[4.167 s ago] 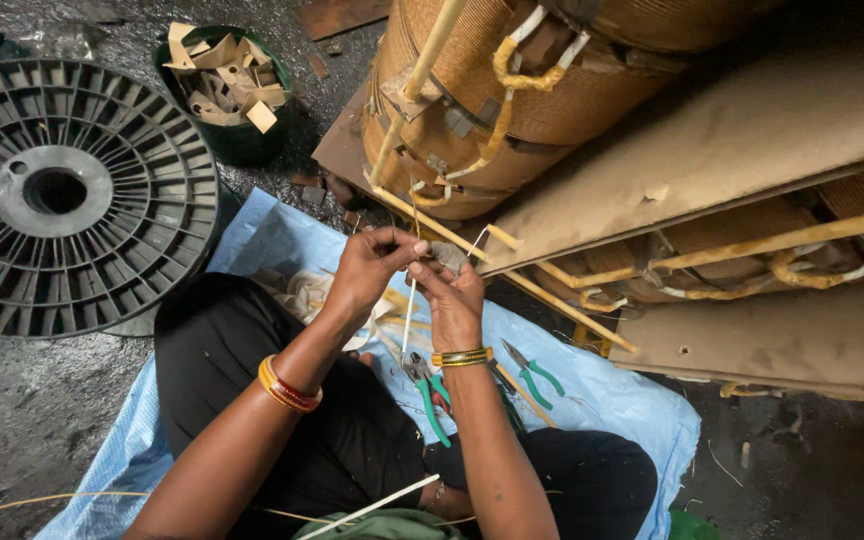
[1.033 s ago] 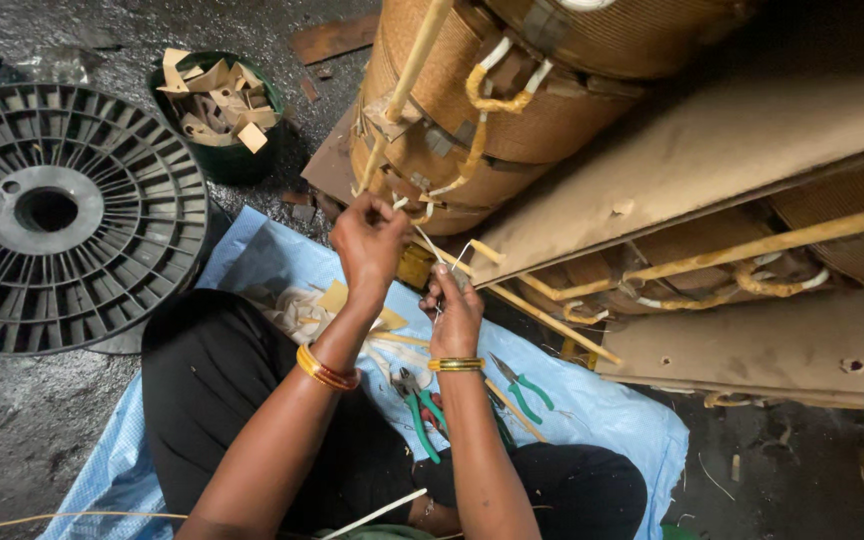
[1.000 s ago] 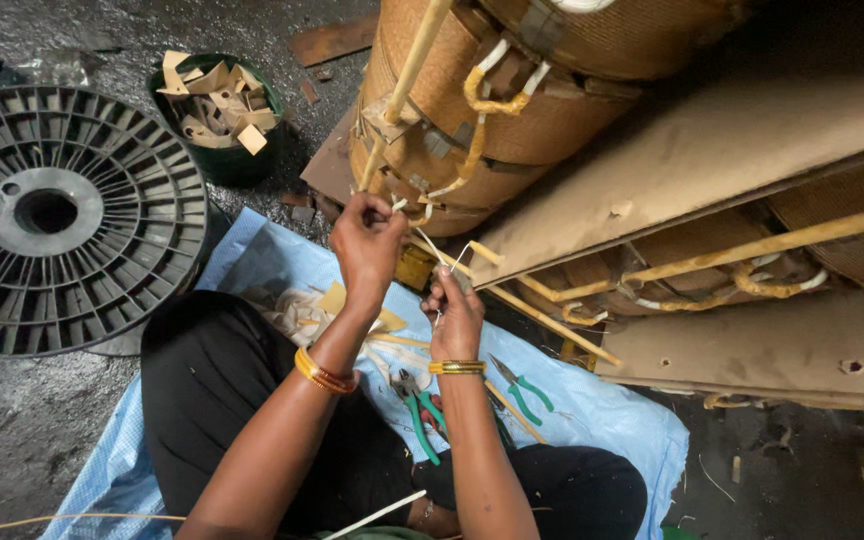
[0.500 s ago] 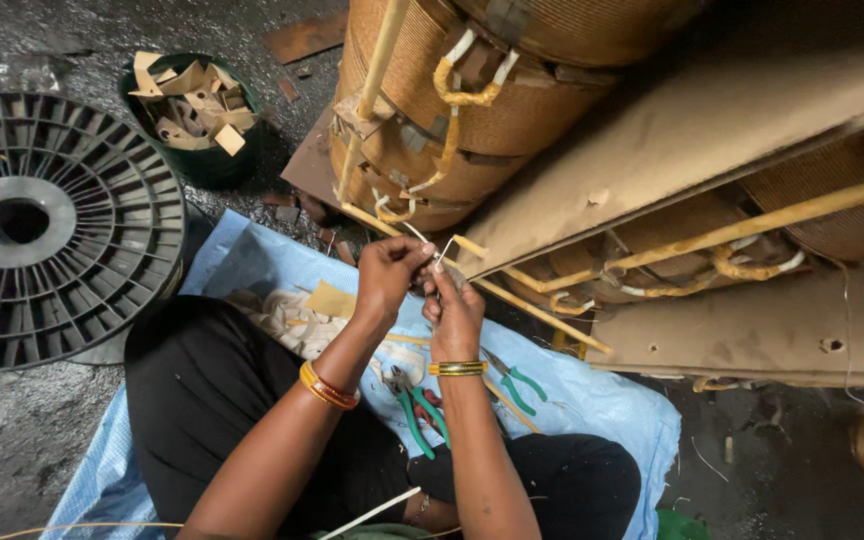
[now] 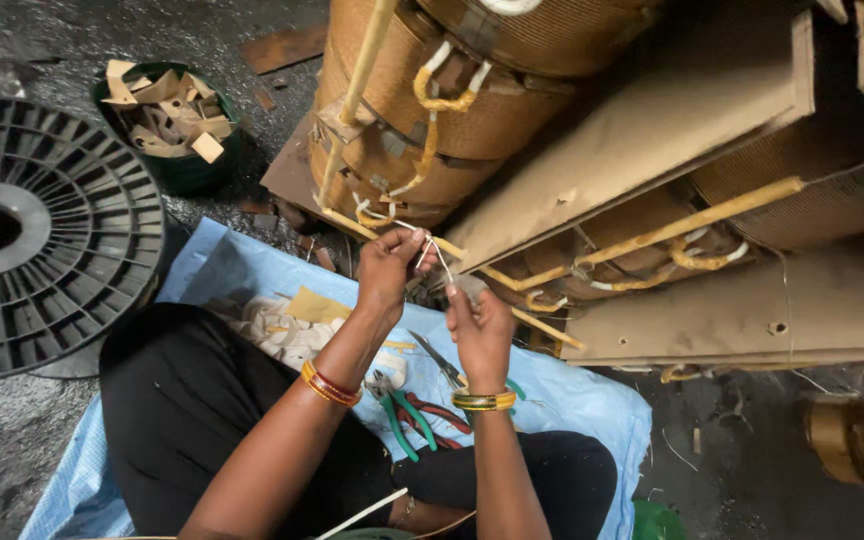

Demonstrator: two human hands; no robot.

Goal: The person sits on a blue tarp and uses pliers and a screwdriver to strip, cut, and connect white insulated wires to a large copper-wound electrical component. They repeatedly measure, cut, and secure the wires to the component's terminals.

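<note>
- I am pinching a thin white tape strand (image 5: 430, 247) with my left hand (image 5: 389, 268), fingers closed on it, just beside the yellow insulated lead (image 5: 512, 290) of the brown wound coil (image 5: 422, 130).
- My right hand (image 5: 480, 322) is curling its fingers near the lower end of the strand; I cannot tell if it is gripping it.
- Green-handled pliers (image 5: 402, 415) are lying on the blue sheet (image 5: 242, 270) under my wrists.
- A black spool (image 5: 42, 230) and a green bucket of cardboard scraps (image 5: 174, 115) are standing well apart, on my left.
</note>
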